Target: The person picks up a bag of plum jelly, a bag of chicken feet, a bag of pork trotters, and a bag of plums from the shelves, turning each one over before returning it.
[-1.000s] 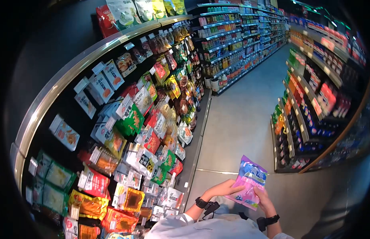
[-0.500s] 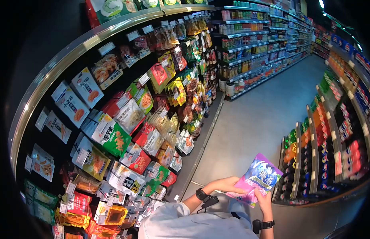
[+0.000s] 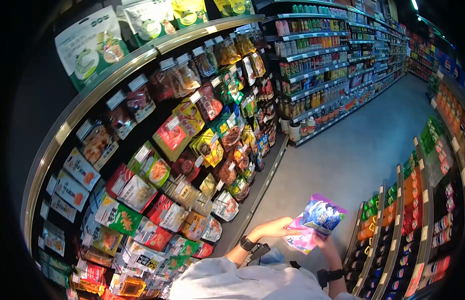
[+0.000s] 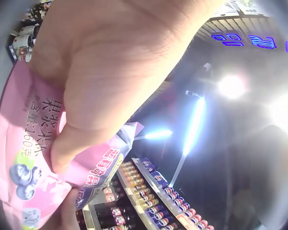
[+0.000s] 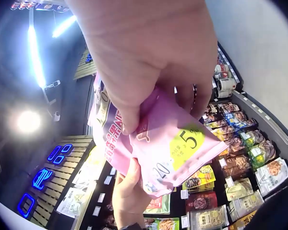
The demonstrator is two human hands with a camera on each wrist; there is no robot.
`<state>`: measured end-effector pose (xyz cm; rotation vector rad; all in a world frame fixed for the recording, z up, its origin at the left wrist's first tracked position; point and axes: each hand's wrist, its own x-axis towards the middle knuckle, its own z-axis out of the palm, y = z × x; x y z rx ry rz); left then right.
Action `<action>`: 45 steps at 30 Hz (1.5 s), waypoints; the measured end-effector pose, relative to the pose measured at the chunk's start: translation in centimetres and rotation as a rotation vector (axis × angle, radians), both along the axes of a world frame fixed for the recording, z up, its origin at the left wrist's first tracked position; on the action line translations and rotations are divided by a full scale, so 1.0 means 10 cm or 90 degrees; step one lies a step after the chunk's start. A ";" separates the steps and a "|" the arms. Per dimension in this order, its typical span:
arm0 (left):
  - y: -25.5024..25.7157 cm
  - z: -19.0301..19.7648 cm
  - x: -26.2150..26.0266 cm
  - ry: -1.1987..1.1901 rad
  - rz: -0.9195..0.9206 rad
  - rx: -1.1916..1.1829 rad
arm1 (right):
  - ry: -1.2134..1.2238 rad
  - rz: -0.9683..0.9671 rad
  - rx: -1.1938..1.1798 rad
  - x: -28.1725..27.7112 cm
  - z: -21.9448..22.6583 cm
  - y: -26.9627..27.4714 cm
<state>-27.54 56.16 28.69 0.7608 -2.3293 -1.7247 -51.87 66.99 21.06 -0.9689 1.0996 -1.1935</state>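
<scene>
Both hands hold a pink and purple bag of blueberry jelly point(image 3: 320, 217) in front of the body, over the aisle floor. My left hand point(image 3: 277, 228) grips its left side, thumb pressed on the printed front. On the lower right side, my right hand point(image 3: 324, 244) pinches the bag between thumb and fingers. Up close in the left wrist view, the left thumb dents the pink film point(image 4: 19, 143) beside printed blueberries. The right wrist view shows the bag's bottom seam and a yellow-green patch point(image 5: 186, 143), with both thumbs near each other on the front.
To the left, a curved rack point(image 3: 142, 215) is hung with many snack packets. Larger pouches point(image 3: 92, 47) stand on its top ledge. Drink shelves point(image 3: 317, 65) line the far side of the grey floor point(image 3: 327, 155). Bottles fill the slanted shelves point(image 3: 392, 230) on the right.
The head view has shifted, so the aisle and far shelves sit further right. The bag has tilted and its lower part now looks folded. Both hands have kept hold of it.
</scene>
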 end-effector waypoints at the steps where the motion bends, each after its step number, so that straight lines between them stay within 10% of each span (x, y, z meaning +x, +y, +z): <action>1: -0.14 -0.05 -0.04 0.039 0.016 0.024 | -0.022 0.000 0.024 -0.04 -0.16 -0.23; 21: -3.92 -0.32 0.35 0.145 0.213 0.125 | 0.210 0.269 -0.009 0.05 0.38 -4.70; 36: -4.94 -0.41 0.25 0.056 0.579 0.139 | 0.107 0.644 0.023 0.10 0.12 -7.27; 45: -5.00 -0.12 -0.37 -0.040 0.797 0.212 | 0.036 0.803 0.041 -0.06 -0.18 -7.75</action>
